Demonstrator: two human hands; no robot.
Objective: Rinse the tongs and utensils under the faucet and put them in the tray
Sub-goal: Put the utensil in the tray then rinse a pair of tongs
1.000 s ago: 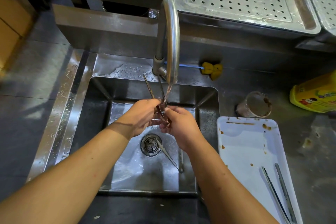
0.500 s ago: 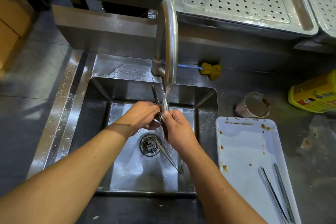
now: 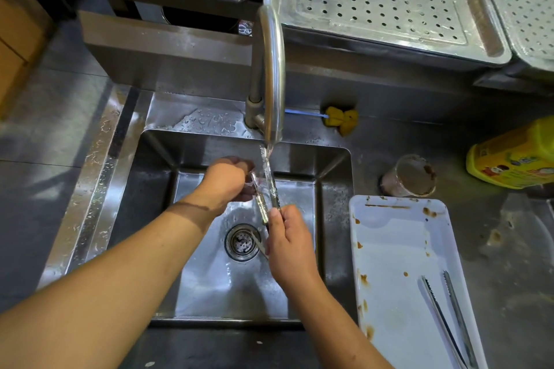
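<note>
Rinsing is in hand: the tongs (image 3: 271, 192) stand in the faucet (image 3: 271, 69) stream. The right hand (image 3: 289, 244) clamps their lower end and the left hand (image 3: 229, 181) curls its fingers round the upper arms. Next, likely, comes a carry right to the tray (image 3: 398, 237) beside the 1 pair (image 3: 449, 317) lying there — another utensil (image 3: 259, 246) waits in the sink (image 3: 156, 219).

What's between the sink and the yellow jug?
In the head view, a brown-stained clear cup stands on the grey counter there, behind the stained white rectangular tray.
</note>
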